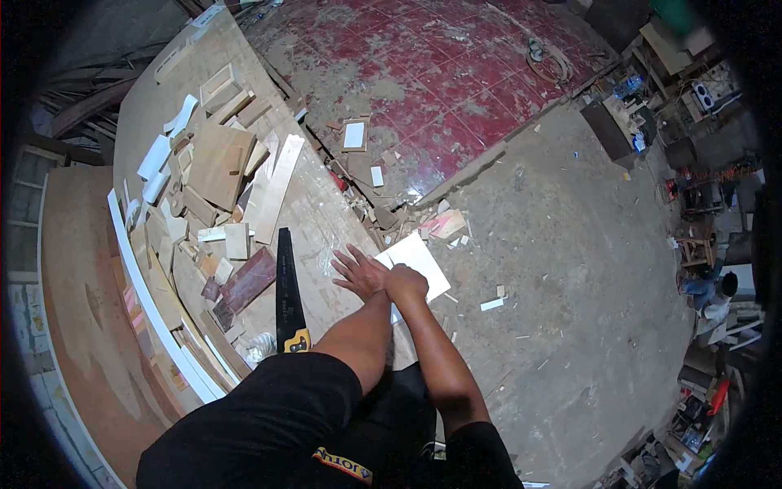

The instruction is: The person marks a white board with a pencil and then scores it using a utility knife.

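Note:
A white board [423, 262] lies at the table's edge, its right part reaching out past the edge. My left hand [358, 272] is spread flat with fingers apart, on the tabletop and against the board's left side. Close beside it, my right hand [406, 283] is closed over the board, near my left wrist. Whatever it grips is hidden by the fist. To the left of my left forearm lies a hand saw [287, 295] with a dark blade and a yellow handle, touched by neither hand.
Wood offcuts [218, 167] are heaped on the table [318, 220] at the left. A long pale strip [277, 187] points away from me. Scraps [493, 304] litter the concrete floor [570, 326]. Another person [717, 297] is at the far right, among tools and clutter.

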Available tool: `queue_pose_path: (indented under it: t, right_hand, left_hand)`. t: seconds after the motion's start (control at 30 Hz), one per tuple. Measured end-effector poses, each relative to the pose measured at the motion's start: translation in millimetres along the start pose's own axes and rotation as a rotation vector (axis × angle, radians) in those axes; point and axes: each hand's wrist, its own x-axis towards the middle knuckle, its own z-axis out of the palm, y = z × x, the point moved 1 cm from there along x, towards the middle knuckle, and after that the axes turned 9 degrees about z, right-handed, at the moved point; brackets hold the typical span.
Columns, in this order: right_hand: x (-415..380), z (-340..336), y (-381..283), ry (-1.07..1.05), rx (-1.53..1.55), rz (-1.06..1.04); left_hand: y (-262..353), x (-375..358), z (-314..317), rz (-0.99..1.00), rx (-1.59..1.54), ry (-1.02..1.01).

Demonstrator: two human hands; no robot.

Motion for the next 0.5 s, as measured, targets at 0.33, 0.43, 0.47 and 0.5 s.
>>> queue_pose_path:
  t: [0.33,0.43,0.47,0.5]
  right_hand:
    - [-40.4,-62.5,0.6,-0.282,-0.124,0.002]
    - [-12.4,-39.0,-9.9,-0.238,-0.058,0.114]
    - [-9.7,-35.3,-8.3,-0.233,-0.057,0.112]
    - [-12.8,-36.4,-8.1,-0.205,-0.032,0.113]
  left_hand:
    - [6.7,-2.1,-10.5,0.001,0.02,0.053]
    - [3.7,-1.5,-8.2,-0.017,-0.008,-0.043]
    - [2.4,-1.2,-4.9,-0.018,-0.008,-0.051]
    - [1.9,-0.5,-5.6,-0.019,-0.006,-0.061]
